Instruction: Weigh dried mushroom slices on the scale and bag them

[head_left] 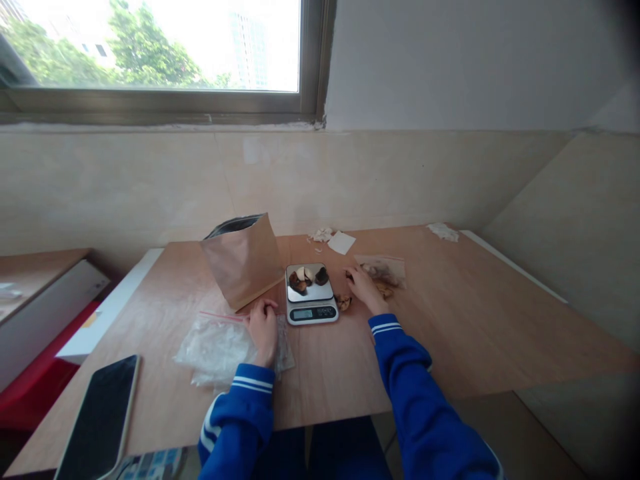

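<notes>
A small digital kitchen scale (311, 298) stands in the middle of the wooden table (450, 320) with several brown and pale dried pieces (306, 278) on its steel plate. My left hand (263, 328) rests, fingers curled, on a pile of clear plastic zip bags (220, 345) just left of the scale. My right hand (365, 288) lies to the right of the scale, fingers touching dried pieces beside a clear bag of the same stuff (384, 271). A loose dried piece (343, 303) lies between scale and right hand.
An open brown paper bag (245, 261) stands behind and left of the scale. A black phone (100, 420) lies at the near left corner. White paper scraps (336, 240) and a crumpled tissue (443, 231) lie along the back edge. A tiled wall rises behind.
</notes>
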Demonstrator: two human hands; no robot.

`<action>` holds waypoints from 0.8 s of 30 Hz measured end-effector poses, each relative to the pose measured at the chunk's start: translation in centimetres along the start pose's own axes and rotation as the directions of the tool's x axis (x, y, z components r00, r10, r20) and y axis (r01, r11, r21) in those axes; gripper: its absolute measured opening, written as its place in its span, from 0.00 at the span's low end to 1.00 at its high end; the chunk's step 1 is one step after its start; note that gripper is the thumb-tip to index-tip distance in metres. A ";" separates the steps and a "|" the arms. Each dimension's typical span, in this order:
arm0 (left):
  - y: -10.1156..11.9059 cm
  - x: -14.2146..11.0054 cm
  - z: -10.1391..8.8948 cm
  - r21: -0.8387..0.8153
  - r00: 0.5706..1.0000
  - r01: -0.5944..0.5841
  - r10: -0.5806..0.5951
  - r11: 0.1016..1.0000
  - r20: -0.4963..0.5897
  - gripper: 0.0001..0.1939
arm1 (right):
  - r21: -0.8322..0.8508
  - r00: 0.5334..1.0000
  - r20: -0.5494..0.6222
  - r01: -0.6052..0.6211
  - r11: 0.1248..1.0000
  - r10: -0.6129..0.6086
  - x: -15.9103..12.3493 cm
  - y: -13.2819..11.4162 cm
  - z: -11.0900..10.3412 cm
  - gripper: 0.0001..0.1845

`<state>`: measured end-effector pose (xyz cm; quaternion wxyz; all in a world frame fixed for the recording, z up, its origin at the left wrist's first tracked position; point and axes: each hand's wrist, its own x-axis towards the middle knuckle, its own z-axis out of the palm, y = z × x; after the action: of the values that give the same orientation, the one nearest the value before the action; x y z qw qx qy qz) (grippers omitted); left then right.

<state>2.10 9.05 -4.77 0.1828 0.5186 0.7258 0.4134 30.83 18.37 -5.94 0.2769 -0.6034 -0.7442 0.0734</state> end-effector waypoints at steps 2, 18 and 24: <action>0.0 0.0 0.0 0.000 1.000 -0.002 0.002 1.000 -0.001 0.12 | 0.055 1.000 0.005 0.005 0.998 -0.005 -0.2 0.2 -0.2 0.20; -0.1 0.0 0.0 -0.040 1.000 -0.005 0.005 0.999 0.000 0.12 | 0.242 0.963 -0.164 0.248 0.938 -0.212 -3.8 -9.9 0.6 0.11; -0.2 0.0 0.2 -0.033 1.000 -0.014 0.014 0.999 -0.004 0.12 | 0.108 0.942 -0.249 0.259 0.960 -0.226 -4.2 -9.3 0.5 0.13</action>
<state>2.07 9.09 -5.04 0.1874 0.5197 0.7155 0.4276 23.09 12.12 -3.56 0.4109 -0.4908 -0.7681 0.0187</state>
